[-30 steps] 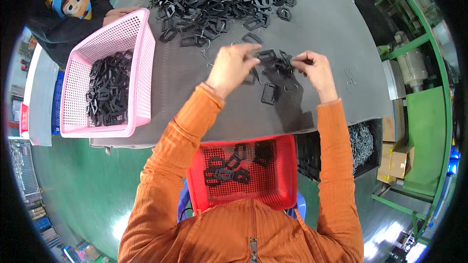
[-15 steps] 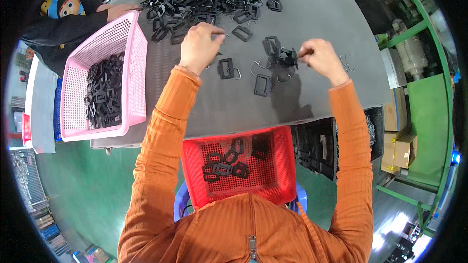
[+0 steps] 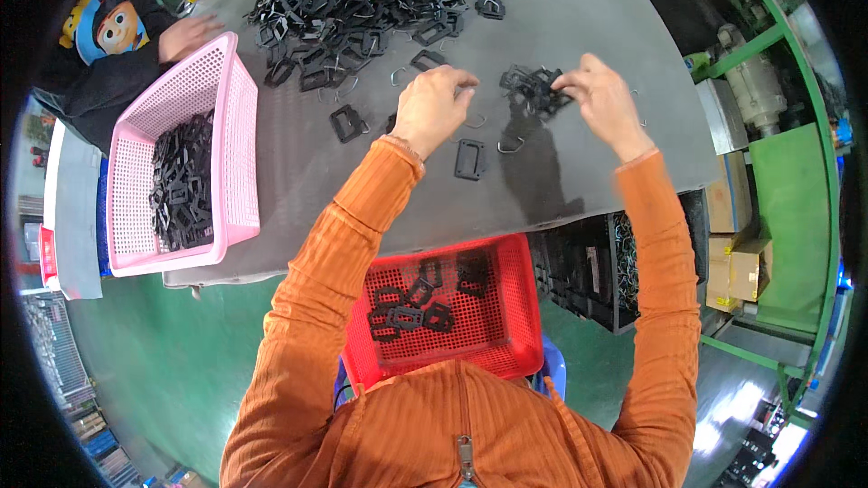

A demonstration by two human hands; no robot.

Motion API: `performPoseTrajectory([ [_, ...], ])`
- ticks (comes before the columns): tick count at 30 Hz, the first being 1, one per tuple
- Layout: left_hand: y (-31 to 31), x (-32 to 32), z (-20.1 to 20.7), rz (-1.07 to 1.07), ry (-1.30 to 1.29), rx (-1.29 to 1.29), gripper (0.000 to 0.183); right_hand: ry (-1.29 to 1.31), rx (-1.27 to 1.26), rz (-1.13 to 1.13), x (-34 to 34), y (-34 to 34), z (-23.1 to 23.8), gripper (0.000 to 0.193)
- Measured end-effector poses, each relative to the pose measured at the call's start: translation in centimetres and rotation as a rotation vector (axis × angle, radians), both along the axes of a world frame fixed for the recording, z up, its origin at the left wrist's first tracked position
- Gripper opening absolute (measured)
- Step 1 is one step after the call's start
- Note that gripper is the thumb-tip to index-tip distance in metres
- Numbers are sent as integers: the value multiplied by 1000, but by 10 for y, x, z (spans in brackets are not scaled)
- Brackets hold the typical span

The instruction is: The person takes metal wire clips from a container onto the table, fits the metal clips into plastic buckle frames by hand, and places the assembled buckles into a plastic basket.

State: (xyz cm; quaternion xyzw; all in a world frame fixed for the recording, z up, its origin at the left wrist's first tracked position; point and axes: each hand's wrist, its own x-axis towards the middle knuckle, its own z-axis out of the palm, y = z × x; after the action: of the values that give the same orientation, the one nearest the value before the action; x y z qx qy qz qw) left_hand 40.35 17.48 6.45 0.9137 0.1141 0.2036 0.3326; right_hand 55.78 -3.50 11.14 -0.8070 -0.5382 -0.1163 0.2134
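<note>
My right hand has its fingers pinched on a black buckle frame at the edge of a small cluster of black buckles. My left hand is to the left, just above the table, thumb and fingers drawn together; whatever is in them, if anything, is too small to make out. Between and below my hands lie a flat black rectangular buckle and a bent wire hook. Another black buckle with a wire hook beside it lies left of my left hand.
A large heap of black buckles and wire hooks covers the far table. A pink basket of black parts stands left, with another person's hand behind it. Below the table edge is a red basket holding several black buckles.
My left hand has moved right and slightly nearer, toward my right hand. My right hand stays by the buckle cluster. The other person's hand has shifted left, and the whole view has moved slightly.
</note>
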Motion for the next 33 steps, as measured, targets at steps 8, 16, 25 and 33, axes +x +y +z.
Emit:
performPoseTrajectory([
  [8, -17, 10, 7, -25, -49, -143, 21, 345, 157, -27, -5, -2, 30, 12],
  [16, -32, 20, 38, -74, -510, 75, 32, 693, 338, 12, -16, 25, -3, 14],
  [25, 5, 4, 21, 37, -342, -26, 29, 391, 187, -43, -19, 39, 17, 13],
  [33, -22, 11, -6, -87, -98, -72, 27, 965, 491, -73, -13, 27, 12, 20],
])
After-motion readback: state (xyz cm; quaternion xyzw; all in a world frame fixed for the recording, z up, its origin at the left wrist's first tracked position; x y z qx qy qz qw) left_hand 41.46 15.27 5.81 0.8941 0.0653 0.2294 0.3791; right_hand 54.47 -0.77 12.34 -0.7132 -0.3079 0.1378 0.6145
